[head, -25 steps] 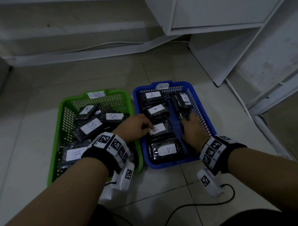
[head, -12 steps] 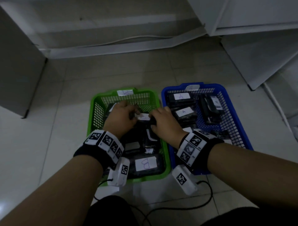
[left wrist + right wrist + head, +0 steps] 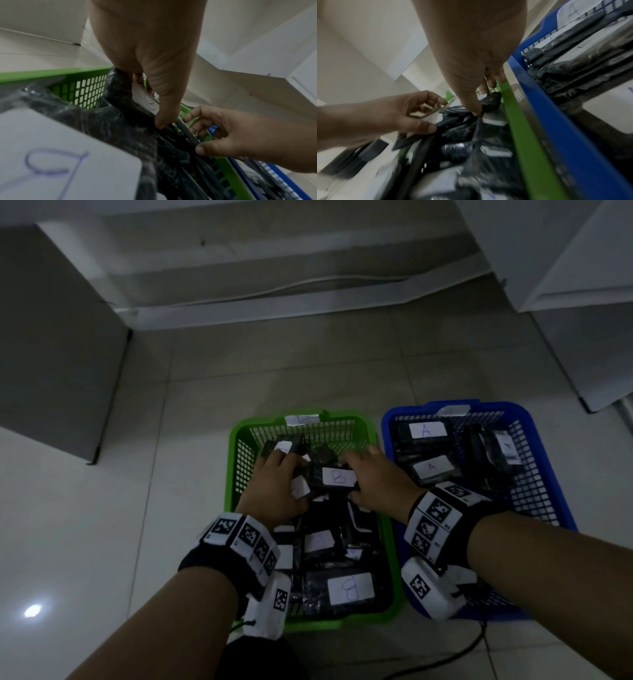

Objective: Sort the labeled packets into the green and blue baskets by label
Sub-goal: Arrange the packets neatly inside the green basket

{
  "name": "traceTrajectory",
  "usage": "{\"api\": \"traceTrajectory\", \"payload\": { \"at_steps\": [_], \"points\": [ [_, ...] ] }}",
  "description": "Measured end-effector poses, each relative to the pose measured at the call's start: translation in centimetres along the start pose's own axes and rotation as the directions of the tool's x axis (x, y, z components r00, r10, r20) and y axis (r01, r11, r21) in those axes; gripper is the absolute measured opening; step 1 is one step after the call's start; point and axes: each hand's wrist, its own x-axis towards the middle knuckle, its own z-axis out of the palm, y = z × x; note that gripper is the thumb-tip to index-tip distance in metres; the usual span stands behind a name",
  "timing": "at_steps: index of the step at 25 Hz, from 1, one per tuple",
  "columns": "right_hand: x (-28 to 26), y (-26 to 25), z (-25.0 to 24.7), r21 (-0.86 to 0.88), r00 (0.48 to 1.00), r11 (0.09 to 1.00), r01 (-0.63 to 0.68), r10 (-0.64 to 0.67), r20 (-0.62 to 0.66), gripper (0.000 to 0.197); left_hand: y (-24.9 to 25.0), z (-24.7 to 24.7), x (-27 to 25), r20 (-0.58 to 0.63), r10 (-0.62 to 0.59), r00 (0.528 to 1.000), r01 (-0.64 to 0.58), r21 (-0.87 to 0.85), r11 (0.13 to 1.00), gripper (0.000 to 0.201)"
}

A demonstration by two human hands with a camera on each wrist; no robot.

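Note:
The green basket (image 3: 342, 624) stands on the floor at centre, holding several black packets with white "B" labels, one at the front (image 3: 349, 587). To its right, the blue basket (image 3: 486, 406) holds packets labelled "A" (image 3: 426, 430). Both hands are in the far half of the green basket. My right hand (image 3: 376, 484) pinches the right end of a "B" packet (image 3: 337, 477). My left hand (image 3: 274, 484) grips another black packet (image 3: 123, 108) by its labelled end, thumb on top. Both sets of fingertips are partly hidden among the packets.
A grey cabinet (image 3: 51, 354) stands at the left and white furniture (image 3: 582, 337) at the back right. A black cable (image 3: 445, 659) trails on the tiles in front of the baskets. Bare tiled floor lies left of the green basket.
One second ago both hands were in the blue basket on "A" packets. They moved left into the green basket and now hold "B" packets there; the view shifted with them.

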Motion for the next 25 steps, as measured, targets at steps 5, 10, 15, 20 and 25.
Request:
{"api": "traceTrajectory", "payload": {
  "at_steps": [5, 10, 15, 20, 25],
  "points": [
    [0.8, -1.0, -1.8, 0.116, 1.000, 0.993, -0.031, 0.030, 0.006, 0.064, -0.6, -2.4, 0.9, 0.068, 0.057, 0.996, -0.040, -0.230, 0.972, 0.050],
    [1.1, -2.0, -2.5, 0.297, 0.992, 0.947, -0.123, 0.129, -0.002, 0.063, -1.4, -4.4, 2.8, 0.173, -0.025, 0.985, 0.071, -0.265, 0.962, 0.035],
    [1.3, -2.9, -2.4, 0.511, 0.994, 0.857, -0.070, 0.103, -0.035, 0.047, -1.8, -4.5, 3.8, 0.072, 0.086, 0.994, -0.048, -0.420, 0.906, 0.021],
    [2.1, -4.2, -0.8, 0.390, 0.997, 0.918, -0.076, 0.059, 0.056, 0.054, -3.3, -4.3, 3.9, 0.033, 0.037, 0.999, -0.017, -0.474, 0.880, 0.032],
    [3.4, -5.8, 0.5, 0.419, 0.987, 0.894, -0.159, 0.126, 0.103, 0.051, -5.1, -4.1, 4.6, 0.112, -0.099, 0.989, 0.135, -0.383, 0.914, 0.035]
  ]
}}
